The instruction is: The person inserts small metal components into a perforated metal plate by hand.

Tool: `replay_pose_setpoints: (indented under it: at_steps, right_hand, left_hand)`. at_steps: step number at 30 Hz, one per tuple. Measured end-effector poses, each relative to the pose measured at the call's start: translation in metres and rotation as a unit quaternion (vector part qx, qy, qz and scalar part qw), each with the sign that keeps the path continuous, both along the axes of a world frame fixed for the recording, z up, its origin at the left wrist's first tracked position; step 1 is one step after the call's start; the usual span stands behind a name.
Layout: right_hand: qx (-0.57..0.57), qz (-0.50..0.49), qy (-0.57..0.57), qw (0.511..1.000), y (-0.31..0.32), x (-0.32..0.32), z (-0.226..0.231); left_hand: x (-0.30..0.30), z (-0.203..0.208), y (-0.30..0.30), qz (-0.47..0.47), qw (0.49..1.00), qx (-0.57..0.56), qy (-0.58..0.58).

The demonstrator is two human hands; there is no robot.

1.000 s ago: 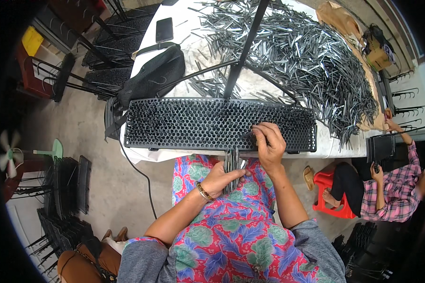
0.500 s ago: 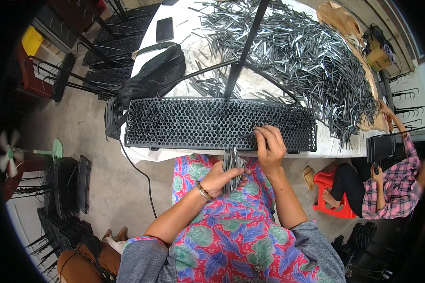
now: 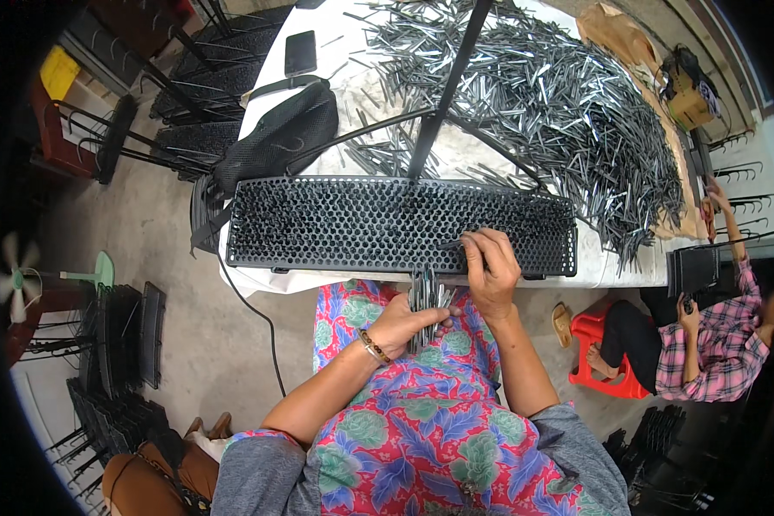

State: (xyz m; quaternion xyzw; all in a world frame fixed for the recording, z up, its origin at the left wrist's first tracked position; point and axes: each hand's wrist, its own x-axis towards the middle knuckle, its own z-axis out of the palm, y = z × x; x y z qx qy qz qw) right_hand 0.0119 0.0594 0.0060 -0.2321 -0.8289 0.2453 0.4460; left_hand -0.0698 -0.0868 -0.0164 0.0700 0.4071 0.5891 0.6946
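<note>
A long black perforated panel lies along the table's near edge, its rows of round holes facing up. Dark strip ends stick up from many holes, most thickly toward the left. Below the panel's front edge, my left hand is closed around a bundle of thin black strips, thumb laid across them. My right hand rests over the panel, right of its middle, with thumb and forefinger pinching a short dark strip against the holes. How far that strip goes in cannot be made out.
A big heap of loose black strips covers the white-covered table behind the panel. A black post with slanting braces rises there. At left are a black mesh bag and a phone. Another person sits at right by a red stool.
My hands have barely shifted; the bundle in my left hand tilts slightly differently. At the right, the other person's raised arm has moved a little.
</note>
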Motion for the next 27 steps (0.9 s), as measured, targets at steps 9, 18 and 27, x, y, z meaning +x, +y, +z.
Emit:
replay_pose_setpoints:
  at_steps: [9,18,27]
  right_hand:
    - [0.059,0.127,-0.09,0.986,0.008,-0.005,0.009]
    - [-0.05,0.132,-0.084,0.986,0.005,-0.002,0.011]
    - [-0.074,0.059,-0.063,0.993,0.009,0.0,0.02]
  left_hand:
    - [0.002,0.0,0.0,0.003,1.0,-0.016,-0.026]
    - [0.001,0.004,0.001,0.008,0.999,-0.044,-0.021]
    - [-0.001,0.005,-0.001,0.035,0.999,-0.032,-0.018]
